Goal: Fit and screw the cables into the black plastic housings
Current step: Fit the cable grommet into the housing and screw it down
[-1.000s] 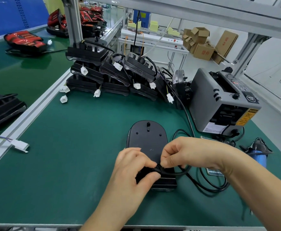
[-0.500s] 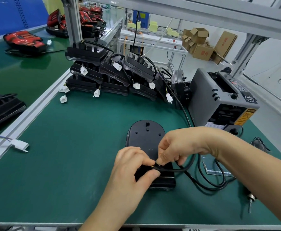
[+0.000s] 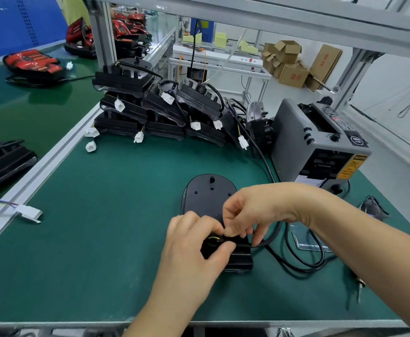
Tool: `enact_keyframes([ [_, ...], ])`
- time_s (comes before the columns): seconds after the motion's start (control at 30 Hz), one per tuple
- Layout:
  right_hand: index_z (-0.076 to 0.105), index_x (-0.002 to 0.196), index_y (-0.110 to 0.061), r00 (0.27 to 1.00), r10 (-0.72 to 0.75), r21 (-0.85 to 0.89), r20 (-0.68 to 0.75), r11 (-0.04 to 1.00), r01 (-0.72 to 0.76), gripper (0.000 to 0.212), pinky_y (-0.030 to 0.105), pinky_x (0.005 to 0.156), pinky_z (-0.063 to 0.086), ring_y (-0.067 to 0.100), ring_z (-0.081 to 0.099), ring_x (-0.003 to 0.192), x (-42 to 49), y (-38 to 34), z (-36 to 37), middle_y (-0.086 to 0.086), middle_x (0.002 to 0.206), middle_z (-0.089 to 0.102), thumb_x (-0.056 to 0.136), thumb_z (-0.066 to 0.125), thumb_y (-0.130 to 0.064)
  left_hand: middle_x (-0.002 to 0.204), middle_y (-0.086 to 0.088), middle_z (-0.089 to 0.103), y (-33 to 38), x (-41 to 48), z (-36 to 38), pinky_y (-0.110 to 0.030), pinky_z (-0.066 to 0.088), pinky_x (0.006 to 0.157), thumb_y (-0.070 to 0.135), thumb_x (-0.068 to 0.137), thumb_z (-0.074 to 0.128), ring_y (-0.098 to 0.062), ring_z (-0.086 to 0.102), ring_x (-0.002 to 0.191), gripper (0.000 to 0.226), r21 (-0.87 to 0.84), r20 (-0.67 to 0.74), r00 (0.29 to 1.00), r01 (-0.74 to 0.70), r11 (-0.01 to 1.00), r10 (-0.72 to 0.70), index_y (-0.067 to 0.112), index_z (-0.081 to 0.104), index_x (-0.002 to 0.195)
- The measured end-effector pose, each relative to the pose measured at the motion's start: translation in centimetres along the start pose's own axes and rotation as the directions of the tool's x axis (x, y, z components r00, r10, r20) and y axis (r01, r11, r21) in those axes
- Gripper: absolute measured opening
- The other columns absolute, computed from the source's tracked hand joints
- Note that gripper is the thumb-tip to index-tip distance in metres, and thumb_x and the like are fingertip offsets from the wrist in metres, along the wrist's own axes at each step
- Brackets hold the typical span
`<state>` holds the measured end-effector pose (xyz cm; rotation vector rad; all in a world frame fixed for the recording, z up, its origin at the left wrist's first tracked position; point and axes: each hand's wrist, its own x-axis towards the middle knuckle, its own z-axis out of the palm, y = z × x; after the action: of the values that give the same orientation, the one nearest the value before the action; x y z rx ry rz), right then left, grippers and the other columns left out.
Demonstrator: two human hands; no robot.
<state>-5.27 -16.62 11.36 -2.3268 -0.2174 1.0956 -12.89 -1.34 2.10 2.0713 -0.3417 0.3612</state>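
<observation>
Two green-matted benches [image 3: 101, 227], aluminium rail [image 3: 53, 161] between, stacked black housings [image 3: 150, 110] behind. Mid-mat, our left hand [image 3: 191, 249] curls round the oval black plastic housing [image 3: 206, 198] at its near end; our right hand [image 3: 255, 210] pinches the thick black cable [image 3: 268, 242] there. Grey tape dispenser [image 3: 296, 135] right.

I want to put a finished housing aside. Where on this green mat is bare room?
The wide bare patch of green mat lies between the aluminium rail, the pile of black housings with white plugs and the black oval housing in front. Right of that housing it is crowded: looped black cable, grey tape dispenser.
</observation>
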Motion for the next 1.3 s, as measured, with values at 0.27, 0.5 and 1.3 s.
enact_keyframes([
  [0.27,0.059,0.080,-0.012,1.000,0.005,-0.016,-0.008,1.000,-0.005,0.012,0.026,0.065,0.058,0.010,0.051,0.067,0.1,-0.1,0.0,0.000,0.070,0.056,0.087,0.068,-0.016,0.089,0.005,0.052,-1.4,-0.5,0.5,-0.028,0.041,0.085,0.029,0.084,0.061,-0.013,0.044,0.090,0.016,0.112,-0.122,0.939,-0.310,0.944,0.323,0.016,0.067,0.080],
  [0.5,0.062,0.078,-0.015,0.999,-0.031,0.074,-0.010,0.997,0.032,0.012,0.026,0.065,0.058,0.010,0.053,0.065,-0.2,0.6,-0.2,0.000,0.070,0.057,0.088,0.067,-0.019,0.087,0.007,0.049,-1.6,-0.5,0.5,-0.048,0.042,0.093,0.028,0.087,0.057,-0.009,0.041,0.082,0.012,0.147,-0.072,0.940,-0.321,0.936,0.333,0.018,0.061,0.083],
  [1.3,0.056,0.085,-0.020,0.515,0.219,-0.159,-0.829,0.790,-0.593,0.011,0.032,0.068,0.047,0.023,0.059,0.078,-4.9,8.4,-1.6,-0.001,0.081,0.061,0.088,0.050,-0.029,0.087,0.008,0.050,-1.0,-0.8,0.4,-0.050,0.048,0.080,0.015,0.083,0.069,-0.008,0.043,0.085,0.005,0.134,-0.069,0.953,-0.284,0.950,0.294,0.013,0.065,0.080],
])
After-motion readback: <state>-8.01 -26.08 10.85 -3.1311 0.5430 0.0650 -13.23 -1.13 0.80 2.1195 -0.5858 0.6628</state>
